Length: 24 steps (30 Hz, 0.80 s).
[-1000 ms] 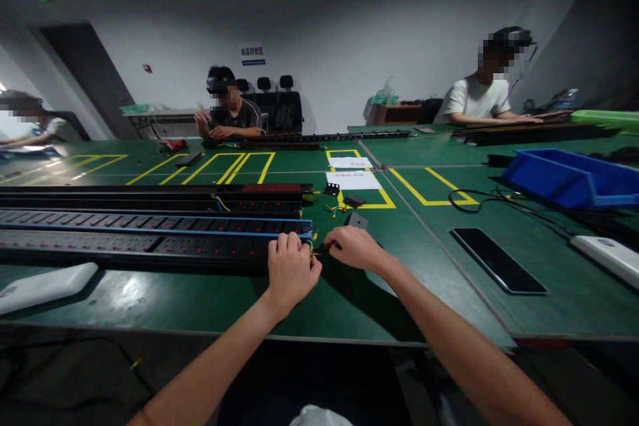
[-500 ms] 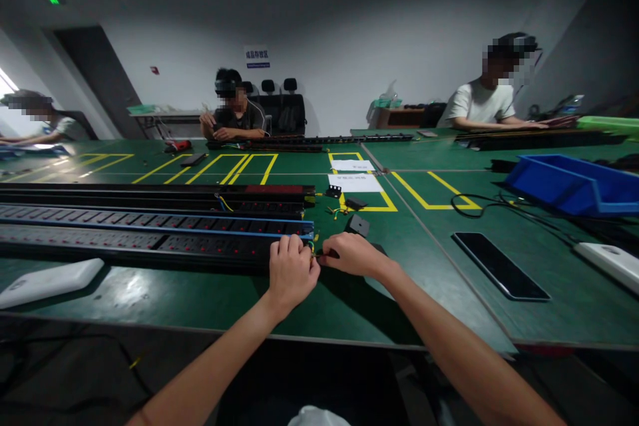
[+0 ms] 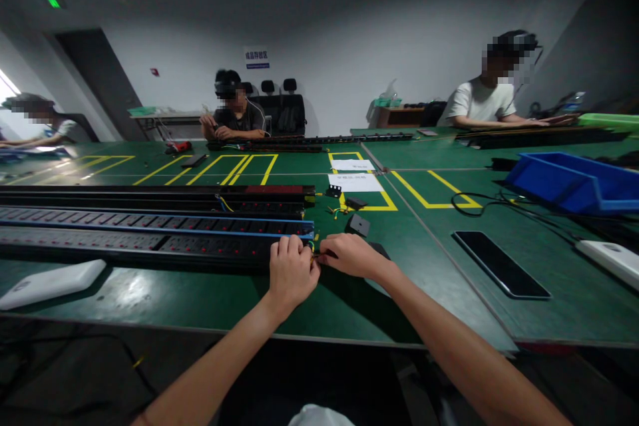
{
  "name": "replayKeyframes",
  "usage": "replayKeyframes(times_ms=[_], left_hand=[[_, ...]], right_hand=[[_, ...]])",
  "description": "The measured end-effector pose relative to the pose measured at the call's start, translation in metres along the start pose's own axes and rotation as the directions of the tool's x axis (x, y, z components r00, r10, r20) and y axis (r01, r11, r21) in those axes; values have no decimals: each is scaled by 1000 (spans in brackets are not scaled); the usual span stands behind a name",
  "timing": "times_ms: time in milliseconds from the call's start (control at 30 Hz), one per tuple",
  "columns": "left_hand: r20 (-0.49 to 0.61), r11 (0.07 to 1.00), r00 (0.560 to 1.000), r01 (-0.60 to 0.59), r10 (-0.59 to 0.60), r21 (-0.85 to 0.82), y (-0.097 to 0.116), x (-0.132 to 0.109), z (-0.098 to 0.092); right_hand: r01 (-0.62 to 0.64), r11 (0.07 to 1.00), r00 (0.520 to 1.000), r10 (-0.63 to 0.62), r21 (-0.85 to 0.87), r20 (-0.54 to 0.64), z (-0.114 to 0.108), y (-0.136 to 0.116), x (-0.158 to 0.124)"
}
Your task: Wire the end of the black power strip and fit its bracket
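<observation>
My left hand (image 3: 291, 273) is closed over the right end of the nearest long black power strip (image 3: 150, 245), fingers curled on top of it. My right hand (image 3: 349, 255) is pinched together right beside it, gripping small yellow and green wires (image 3: 313, 250) that stick out of the strip's end. The two hands nearly touch. Behind this strip lie a blue-edged strip (image 3: 164, 223) and another black one (image 3: 160, 196). Small black end caps (image 3: 358, 224) lie just beyond my right hand.
A white flat box (image 3: 50, 283) lies at the left near the table edge. A dark phone (image 3: 500, 263), a black cable (image 3: 479, 203), a blue bin (image 3: 574, 181) and a white device (image 3: 609, 261) sit to the right. Three other people work at the far sides.
My right hand has slid a little left until it almost meets my left hand at the strip's end. The view shifted slightly; nothing else moved.
</observation>
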<state>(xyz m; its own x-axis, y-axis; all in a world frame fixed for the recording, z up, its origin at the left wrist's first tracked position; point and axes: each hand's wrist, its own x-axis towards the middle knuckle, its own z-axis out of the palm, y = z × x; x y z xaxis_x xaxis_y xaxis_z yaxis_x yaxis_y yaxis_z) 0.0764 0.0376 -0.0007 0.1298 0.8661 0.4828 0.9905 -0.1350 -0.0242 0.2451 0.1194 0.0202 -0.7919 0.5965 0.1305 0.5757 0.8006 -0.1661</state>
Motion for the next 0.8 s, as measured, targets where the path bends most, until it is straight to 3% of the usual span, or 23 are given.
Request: replayKeyframes(times_ms=[533,800], left_hand=[[-17,999,1000,-23,24,34,1,-1,-12],[-206,993,978,11,-35,-121,-6,-25,-28]], right_hand=[[-103,991,989,111,-90,97,-3,0,-1],[-99,990,988,111,-102,111,-4,-2,-2]])
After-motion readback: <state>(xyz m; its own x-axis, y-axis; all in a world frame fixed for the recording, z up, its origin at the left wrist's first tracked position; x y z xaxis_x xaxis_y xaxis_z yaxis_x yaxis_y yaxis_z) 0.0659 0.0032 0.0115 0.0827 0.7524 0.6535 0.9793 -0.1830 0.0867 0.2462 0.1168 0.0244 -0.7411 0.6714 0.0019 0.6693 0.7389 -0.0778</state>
